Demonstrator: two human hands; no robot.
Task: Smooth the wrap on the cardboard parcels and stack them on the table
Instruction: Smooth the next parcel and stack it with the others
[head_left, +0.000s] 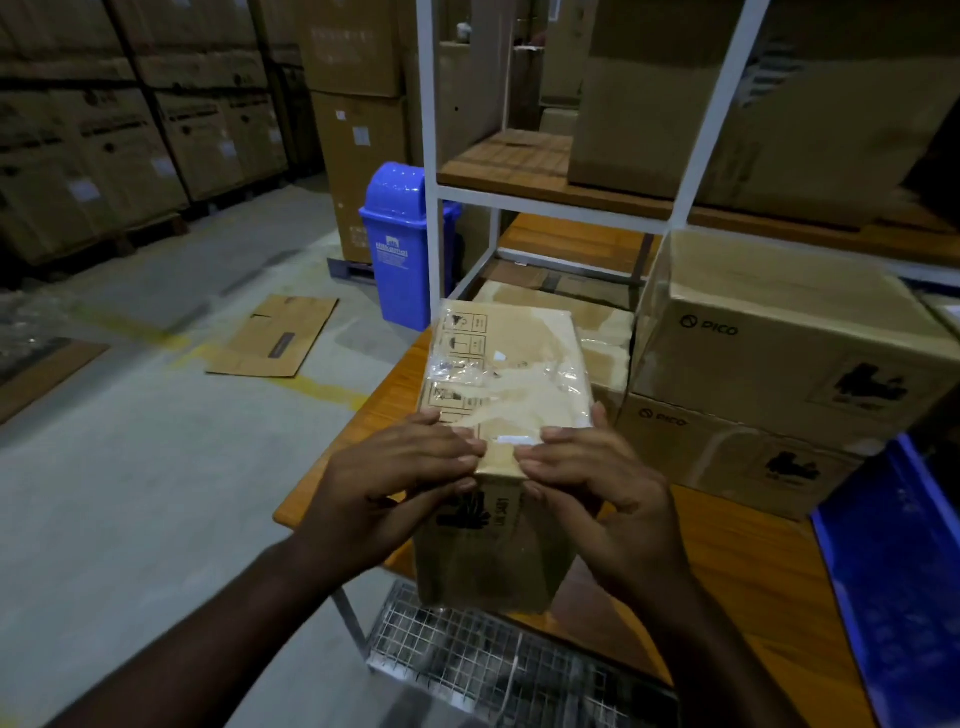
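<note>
A tall cardboard parcel (506, 364) wrapped in clear film stands upright on the wooden table (753, 561), close to its front left corner. My left hand (395, 478) and my right hand (597, 478) both sit at the near top edge of the parcel. Their fingers lie over the wrinkled film on top, and the thumbs press the front face. Behind it lies another wrapped parcel (597, 322). To the right, two wrapped PICO boxes (779, 364) are stacked one on the other.
A white metal shelf frame (428, 156) with large cartons rises behind the table. A blue bin (400, 244) stands on the floor at left, near a flattened carton (275, 338). A wire cage (493, 660) sits below the table edge, a blue object (893, 571) at right.
</note>
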